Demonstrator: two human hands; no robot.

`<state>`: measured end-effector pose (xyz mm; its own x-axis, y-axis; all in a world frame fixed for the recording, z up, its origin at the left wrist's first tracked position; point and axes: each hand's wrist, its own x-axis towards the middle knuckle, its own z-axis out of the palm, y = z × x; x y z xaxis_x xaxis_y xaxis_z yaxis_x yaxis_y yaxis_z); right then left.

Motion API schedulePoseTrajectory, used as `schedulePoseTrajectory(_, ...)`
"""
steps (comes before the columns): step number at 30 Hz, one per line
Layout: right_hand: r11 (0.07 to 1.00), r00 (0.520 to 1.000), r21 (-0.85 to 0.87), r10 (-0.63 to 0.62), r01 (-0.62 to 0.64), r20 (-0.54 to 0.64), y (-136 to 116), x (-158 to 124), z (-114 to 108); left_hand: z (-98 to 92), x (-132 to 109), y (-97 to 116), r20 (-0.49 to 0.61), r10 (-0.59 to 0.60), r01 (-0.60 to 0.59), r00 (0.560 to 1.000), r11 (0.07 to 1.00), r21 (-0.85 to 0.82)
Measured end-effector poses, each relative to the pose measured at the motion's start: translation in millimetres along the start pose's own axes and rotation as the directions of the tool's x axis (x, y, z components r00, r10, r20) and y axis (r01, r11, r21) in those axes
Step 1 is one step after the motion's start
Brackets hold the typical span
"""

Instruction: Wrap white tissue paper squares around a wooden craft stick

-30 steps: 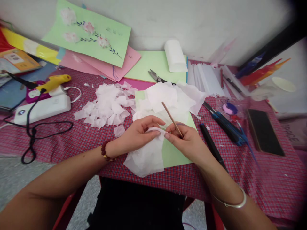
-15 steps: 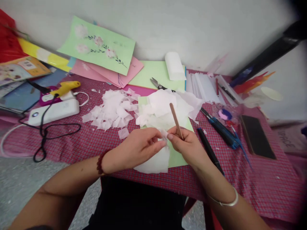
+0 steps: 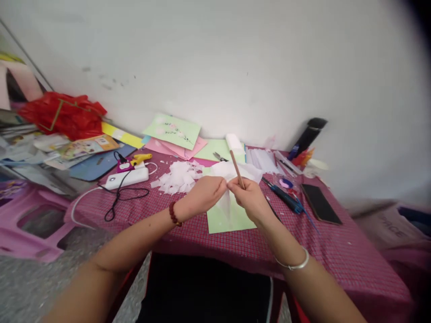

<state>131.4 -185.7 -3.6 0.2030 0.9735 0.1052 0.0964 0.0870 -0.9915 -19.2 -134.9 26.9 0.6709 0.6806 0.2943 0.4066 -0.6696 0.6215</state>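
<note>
My left hand is closed in a pinch at the top edge of a thin white tissue paper. Close against it, my right hand pinches the same sheet and also holds a flat wooden craft stick, which points up and away. The tissue hangs over a light green paper sheet. Behind the hands lie more sheets of white tissue. Left of them is a heap of small torn tissue pieces.
Scissors, a white roll and a green card with flowers lie at the back. On the right are a blue-handled cutter and a phone. A white power bank with cables and a yellow glue gun are left.
The view has tilted up, showing more wall. My left fingers have closed onto the tissue beside my right hand, and the sheet now hangs between them. The stick stays in my right hand.
</note>
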Motion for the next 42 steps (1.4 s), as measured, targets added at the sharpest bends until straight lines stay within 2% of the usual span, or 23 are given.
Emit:
schedulePoseTrajectory(2,0.999,0.999,0.048,0.019,-0.018,-0.03,0.6,-3.0,2.2,1.3,-2.2,-1.7,-0.004,-0.147,0.142,0.989,0.962,-0.234)
schedulePoseTrajectory(3,0.997,0.999,0.071,0.036,-0.034,-0.029,1.0,-3.9,2.7,2.2,-3.0,-3.4,0.003,-0.166,0.16,0.986,0.947,-0.279)
schedulePoseTrajectory(9,0.996,1.0,0.088,0.007,-0.01,0.029,2.7,-6.2,3.3,14.2,-5.9,-16.9,0.026,-0.162,0.154,0.986,0.858,-0.491)
schedulePoseTrajectory(13,0.995,0.998,0.099,-0.007,0.001,0.06,6.6,-12.0,7.0,31.7,-8.2,-20.0,-0.002,-0.178,0.137,0.984,0.768,-0.626)
schedulePoseTrajectory(17,0.993,0.999,0.121,0.002,-0.006,0.034,12.7,-15.3,2.9,50.7,-9.0,-19.7,-0.004,-0.251,0.169,0.968,0.664,-0.729)
schedulePoseTrajectory(21,0.991,1.0,0.132,0.009,-0.011,0.012,19.9,-13.5,-7.1,58.2,-10.7,-19.4,0.08,-0.245,0.208,0.966,0.56,-0.802)
schedulePoseTrajectory(25,0.991,1.0,0.132,-0.011,0.014,-0.028,26.3,-13.5,-11.3,53.3,-10.9,-19.0,0.23,-0.183,0.288,0.956,0.418,-0.862)
schedulePoseTrajectory(28,0.992,0.998,0.123,-0.036,0.041,-0.048,28.5,-16.3,-11.5,49.3,-10.0,-17.3,0.269,-0.184,0.324,0.945,0.429,-0.843)
schedulePoseTrajectory(32,0.996,0.998,0.08,-0.039,0.042,-0.043,28.1,-20.8,-13.7,50.7,-12.1,-14.0,0.263,-0.22,0.339,0.939,0.483,-0.807)
schedulePoseTrajectory(35,0.999,0.999,0.04,-0.036,0.037,-0.028,26.7,-22.9,-15.6,54.0,-16.2,-13.7,0.251,-0.226,0.331,0.941,0.481,-0.812)
schedulePoseTrajectory(42,0.974,0.988,-0.186,-0.142,0.128,-0.066,18.5,-25.2,-11.5,59.2,-24.4,-20.2,0.204,-0.234,0.293,0.951,0.461,-0.838)
